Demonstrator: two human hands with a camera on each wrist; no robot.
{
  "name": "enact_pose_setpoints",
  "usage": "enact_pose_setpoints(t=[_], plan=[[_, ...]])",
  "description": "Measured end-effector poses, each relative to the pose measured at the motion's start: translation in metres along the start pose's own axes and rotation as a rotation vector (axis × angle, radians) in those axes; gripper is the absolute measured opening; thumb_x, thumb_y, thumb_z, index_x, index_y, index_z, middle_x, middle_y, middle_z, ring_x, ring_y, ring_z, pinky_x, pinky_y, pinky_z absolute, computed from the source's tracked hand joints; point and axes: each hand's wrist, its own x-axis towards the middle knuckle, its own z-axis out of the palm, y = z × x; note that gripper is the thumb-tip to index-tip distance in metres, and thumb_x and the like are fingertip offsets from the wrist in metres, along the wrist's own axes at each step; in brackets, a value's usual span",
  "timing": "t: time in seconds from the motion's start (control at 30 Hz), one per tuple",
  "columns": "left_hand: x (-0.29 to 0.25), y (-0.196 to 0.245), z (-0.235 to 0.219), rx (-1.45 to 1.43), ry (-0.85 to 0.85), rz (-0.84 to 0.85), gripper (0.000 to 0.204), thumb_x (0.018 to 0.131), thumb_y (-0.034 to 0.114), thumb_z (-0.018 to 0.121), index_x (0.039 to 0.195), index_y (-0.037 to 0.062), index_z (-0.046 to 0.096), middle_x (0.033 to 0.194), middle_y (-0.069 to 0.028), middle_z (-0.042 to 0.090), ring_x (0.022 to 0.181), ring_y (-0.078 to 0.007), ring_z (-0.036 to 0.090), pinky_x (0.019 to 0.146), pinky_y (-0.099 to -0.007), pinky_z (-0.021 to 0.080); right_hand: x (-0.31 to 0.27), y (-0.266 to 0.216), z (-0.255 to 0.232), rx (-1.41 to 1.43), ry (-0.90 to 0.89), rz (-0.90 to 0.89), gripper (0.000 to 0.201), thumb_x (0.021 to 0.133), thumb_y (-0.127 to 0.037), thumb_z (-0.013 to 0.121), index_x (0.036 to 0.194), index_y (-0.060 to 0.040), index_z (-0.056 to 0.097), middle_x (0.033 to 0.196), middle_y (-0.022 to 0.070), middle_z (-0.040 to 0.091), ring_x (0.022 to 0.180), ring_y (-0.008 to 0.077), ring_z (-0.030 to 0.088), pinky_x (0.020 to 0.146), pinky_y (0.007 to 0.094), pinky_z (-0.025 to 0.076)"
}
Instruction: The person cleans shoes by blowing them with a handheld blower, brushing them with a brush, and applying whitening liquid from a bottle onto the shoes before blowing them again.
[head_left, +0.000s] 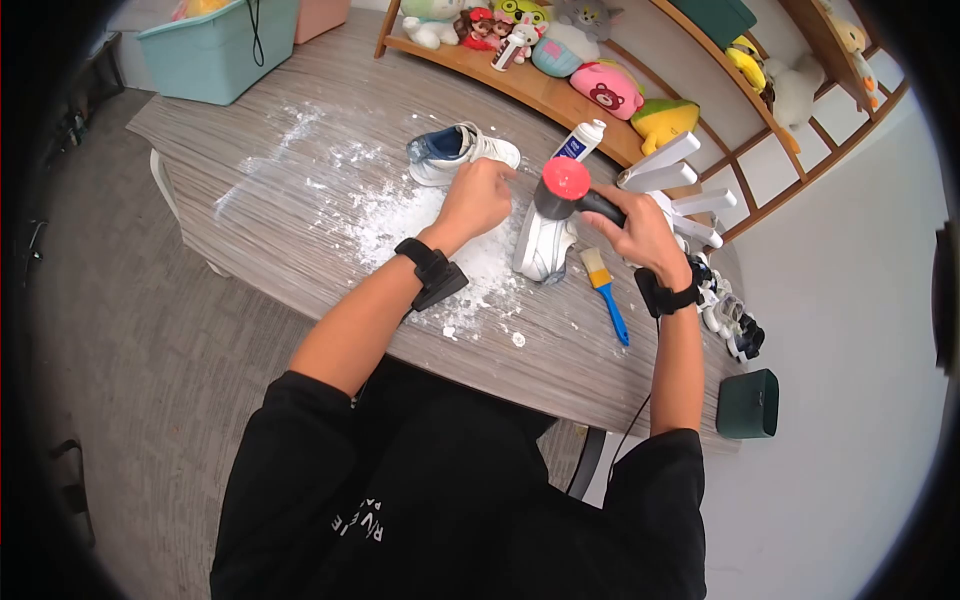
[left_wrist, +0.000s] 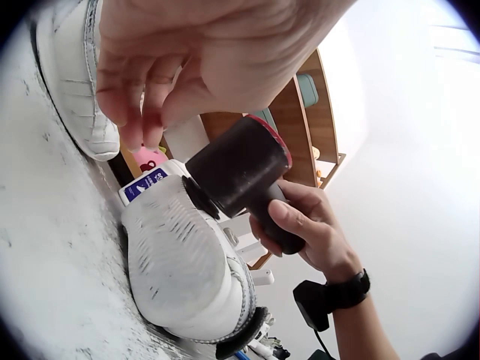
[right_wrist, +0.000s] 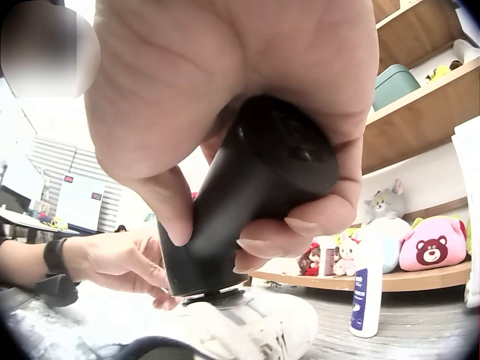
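Observation:
My right hand (head_left: 640,232) grips the handle of a black hair dryer (head_left: 553,200) with a red back end. Its flat black nozzle (left_wrist: 199,198) points down, right at a white sneaker (head_left: 541,248). That sneaker lies tipped on its side, its sole (left_wrist: 169,247) turned toward the left wrist camera. My left hand (head_left: 474,203) hovers left of the dryer, fingers loosely bent with nothing in them. Just beyond it stands the other sneaker (head_left: 432,165), white with a blue collar. White powder (head_left: 395,225) is spread over the wood-grain table around both.
A blue-handled paintbrush (head_left: 606,295) lies right of the tipped sneaker. Behind are a white bottle (head_left: 582,140) and a shelf (head_left: 545,88) with plush toys. White racks (head_left: 680,190) and several shoes (head_left: 728,310) line the right edge, near a green bin (head_left: 748,404). A teal basket (head_left: 205,58) stands far left.

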Motion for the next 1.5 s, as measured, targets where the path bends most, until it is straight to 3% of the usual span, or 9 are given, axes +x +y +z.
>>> enact_pose_setpoints(t=[0.23, 0.4, 0.83, 0.9, 0.97, 1.0, 1.17, 1.23, 1.5], plan=[[-0.001, 0.002, -0.003, 0.015, -0.051, -0.035, 0.037, 0.074, -0.01, 0.056, 0.106, -0.0066, 0.075, 0.079, -0.0178, 0.074, 0.077, -0.0258, 0.074, 0.075, -0.0345, 0.056, 0.028, 0.031, 0.009, 0.031, 0.107, 0.103, 0.04, 0.09, -0.031, 0.074, 0.119, -0.0037, 0.071, 0.088, 0.0242, 0.071, 0.08, 0.0426, 0.068, 0.071, 0.0452, 0.053], [-0.001, 0.004, -0.003, -0.021, -0.034, -0.043, 0.035, 0.076, -0.009, 0.058, 0.107, -0.0067, 0.074, 0.079, -0.0187, 0.074, 0.077, -0.0258, 0.074, 0.074, -0.0344, 0.057, 0.018, 0.019, 0.007, 0.002, 0.146, 0.068, 0.039, 0.09, -0.031, 0.074, 0.117, -0.0028, 0.071, 0.088, 0.0242, 0.071, 0.079, 0.0427, 0.068, 0.071, 0.0454, 0.053], [0.001, -0.002, -0.002, 0.007, -0.025, -0.04, 0.031, 0.081, -0.005, 0.061, 0.108, -0.0052, 0.075, 0.082, -0.0218, 0.075, 0.077, -0.0274, 0.075, 0.074, -0.0353, 0.058, -0.055, -0.027, 0.001, 0.146, -0.132, -0.079, 0.042, 0.087, -0.025, 0.078, 0.121, -0.0012, 0.07, 0.103, 0.0243, 0.073, 0.092, 0.0442, 0.069, 0.081, 0.0445, 0.055], [0.001, -0.002, -0.001, 0.024, -0.034, -0.024, 0.029, 0.083, -0.002, 0.063, 0.109, -0.005, 0.075, 0.083, -0.0207, 0.075, 0.076, -0.0264, 0.075, 0.074, -0.0351, 0.057, -0.054, -0.014, -0.001, 0.181, -0.098, -0.085, 0.043, 0.087, -0.025, 0.078, 0.122, -0.0006, 0.069, 0.1, 0.0227, 0.073, 0.085, 0.038, 0.071, 0.078, 0.0412, 0.055], [-0.001, -0.001, 0.001, 0.038, -0.051, -0.019, 0.027, 0.085, 0.001, 0.065, 0.11, -0.0048, 0.075, 0.083, -0.0196, 0.075, 0.075, -0.0254, 0.074, 0.074, -0.0349, 0.057, -0.05, -0.001, -0.002, 0.276, -0.041, 0.139, 0.043, 0.089, -0.026, 0.077, 0.122, 0.0005, 0.069, 0.092, 0.0184, 0.072, 0.076, 0.0258, 0.068, 0.072, 0.0357, 0.053], [-0.002, 0.0, 0.002, -0.046, -0.091, -0.042, 0.028, 0.086, 0.008, 0.07, 0.111, -0.005, 0.074, 0.083, -0.0181, 0.075, 0.075, -0.024, 0.074, 0.074, -0.035, 0.057, -0.049, 0.015, 0.005, 0.309, 0.009, 0.15, 0.041, 0.092, -0.027, 0.076, 0.121, 0.0009, 0.068, 0.083, 0.0122, 0.069, 0.069, 0.0154, 0.06, 0.065, 0.0311, 0.048], [-0.005, 0.001, 0.007, -0.065, -0.269, 0.0, 0.057, 0.084, 0.034, 0.084, 0.121, -0.0069, 0.07, 0.088, -0.0158, 0.075, 0.078, -0.0218, 0.072, 0.074, -0.0351, 0.056, -0.043, 0.047, 0.032, 0.585, -0.061, 0.218, 0.037, 0.099, -0.027, 0.07, 0.124, -0.0022, 0.06, 0.088, 0.0046, 0.066, 0.068, 0.0117, 0.055, 0.062, 0.0284, 0.045], [-0.006, 0.007, 0.008, -0.05, -0.387, -0.089, 0.078, 0.076, 0.043, 0.088, 0.127, -0.0111, 0.064, 0.095, -0.0201, 0.074, 0.09, -0.0311, 0.073, 0.081, -0.037, 0.056, -0.04, 0.056, 0.034, 0.762, -0.025, 0.216, 0.034, 0.101, -0.025, 0.066, 0.126, -0.002, 0.059, 0.091, 0.0036, 0.066, 0.071, 0.0112, 0.055, 0.066, 0.0269, 0.045], [-0.01, 0.006, 0.012, -0.062, -0.482, -0.113, 0.082, 0.078, 0.035, 0.086, 0.137, -0.0125, 0.055, 0.102, -0.0222, 0.073, 0.095, -0.0325, 0.072, 0.087, -0.037, 0.056, -0.034, 0.078, 0.038, 0.846, 0.112, 0.25, 0.033, 0.102, -0.023, 0.064, 0.127, -0.0012, 0.058, 0.092, 0.0055, 0.067, 0.074, 0.0111, 0.056, 0.071, 0.0279, 0.046]])
